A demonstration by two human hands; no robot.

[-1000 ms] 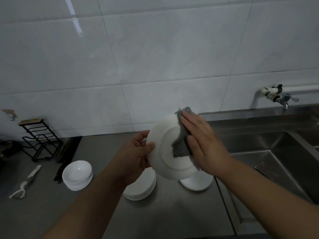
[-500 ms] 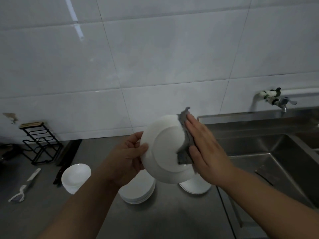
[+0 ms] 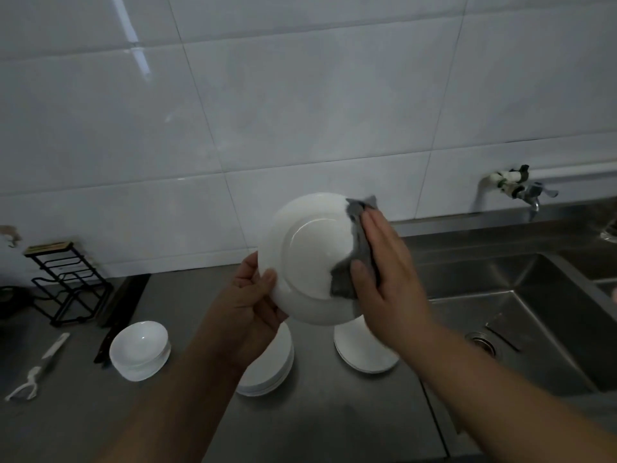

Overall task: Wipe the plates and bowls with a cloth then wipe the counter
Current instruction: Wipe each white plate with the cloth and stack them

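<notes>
I wipe a round white ceramic plate (image 3: 310,259).
My left hand (image 3: 250,305) pinches its rim, thumb on top; my right hand (image 3: 387,272) presses a crumpled grey cloth (image 3: 342,284) against it, fingers straight.

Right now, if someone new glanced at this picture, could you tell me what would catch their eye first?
The white plate held up at centre frame, underside toward the camera: the left hand grips its left rim while the right hand presses a grey cloth against its right side. Below, on the steel counter, stand a left plate stack, a right plate stack and, further left, a bowl stack. The sink lies at right.
</notes>
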